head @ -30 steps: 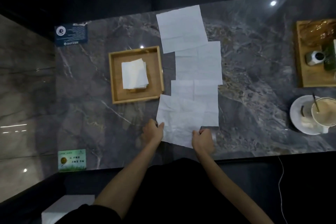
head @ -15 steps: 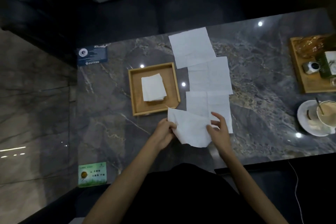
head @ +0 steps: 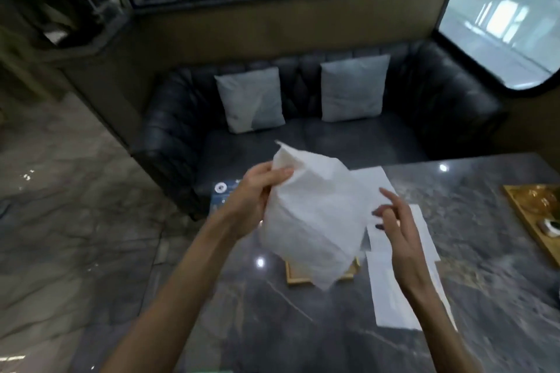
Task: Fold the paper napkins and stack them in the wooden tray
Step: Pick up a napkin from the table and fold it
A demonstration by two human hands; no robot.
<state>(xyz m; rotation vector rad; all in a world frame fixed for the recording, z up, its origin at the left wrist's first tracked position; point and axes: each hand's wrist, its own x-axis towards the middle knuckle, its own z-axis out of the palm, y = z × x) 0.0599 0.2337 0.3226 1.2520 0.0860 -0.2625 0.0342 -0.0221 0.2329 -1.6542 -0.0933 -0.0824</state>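
Napkin — now aloft in left hand

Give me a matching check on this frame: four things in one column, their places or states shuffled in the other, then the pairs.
Things:
1. lifted napkin
2. centre wooden tray
3. flat napkins
4. cushions

Places or states:
A. spread on the table
B. on the dark sofa
C. mostly hidden behind paper
D. gripped in the air by the left hand

Pairs: 1-D, 2-C, 3-A, 4-B.
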